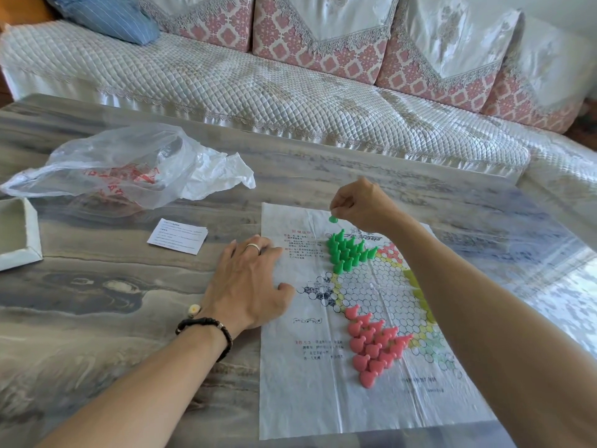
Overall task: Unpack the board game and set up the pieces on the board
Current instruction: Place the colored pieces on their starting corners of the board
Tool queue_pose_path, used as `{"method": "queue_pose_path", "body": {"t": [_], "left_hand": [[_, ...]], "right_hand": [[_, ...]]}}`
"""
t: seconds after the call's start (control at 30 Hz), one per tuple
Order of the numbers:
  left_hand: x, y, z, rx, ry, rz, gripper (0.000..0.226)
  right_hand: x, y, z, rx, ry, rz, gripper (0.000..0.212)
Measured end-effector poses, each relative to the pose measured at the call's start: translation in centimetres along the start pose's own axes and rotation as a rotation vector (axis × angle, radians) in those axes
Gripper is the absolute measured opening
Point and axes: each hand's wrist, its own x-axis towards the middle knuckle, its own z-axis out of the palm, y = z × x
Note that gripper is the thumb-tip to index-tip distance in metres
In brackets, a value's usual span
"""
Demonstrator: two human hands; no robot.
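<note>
Pinching a small green peg [333, 218] between thumb and fingertips, the right hand [361, 206] hangs just above the far corner of the thin, creased printed sheet that serves as the board [310, 399], which lies flat on the glossy, grey-veined table [97, 302]. Directly below those fingers stands a tight triangle of green pegs [347, 252], smooth plastic cones with rounded bases, filling one star point of the hexagon grid. Nearer the person, a cluster of pink pegs [374, 345] of the same shape fills another point. The left hand [250, 282] lies flat with fingers relaxed and spread, pressing the sheet's left edge; a ring and a dark bead bracelet show on it. Beyond its fingertips rests a folded leaflet [177, 236], then a crumpled clear plastic bag [129, 163], its contents unclear. A white box [19, 234] sits at the table's left edge, its inside bare where visible. A quilted sofa [258, 92] runs along the far side.
</note>
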Motion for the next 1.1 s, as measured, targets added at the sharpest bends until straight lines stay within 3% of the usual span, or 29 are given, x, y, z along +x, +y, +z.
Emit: {"method": "queue_pose_path", "body": {"t": [0.53, 0.73, 1.1], "left_hand": [[-0.3, 0.3, -0.6, -0.042, -0.024, -0.042, 0.07], [-0.3, 0.4, -0.6, -0.046, -0.023, -0.047, 0.062], [-0.2, 0.3, -0.3, -0.038, -0.014, -0.042, 0.067]], "right_hand": [[-0.3, -0.7, 0.1, -0.178, -0.126, -0.043, 0.017], [-0.2, -0.6, 0.4, -0.198, -0.157, -0.019, 0.016], [0.0, -0.4, 0.9, -0.176, -0.162, -0.002, 0.015]]}}
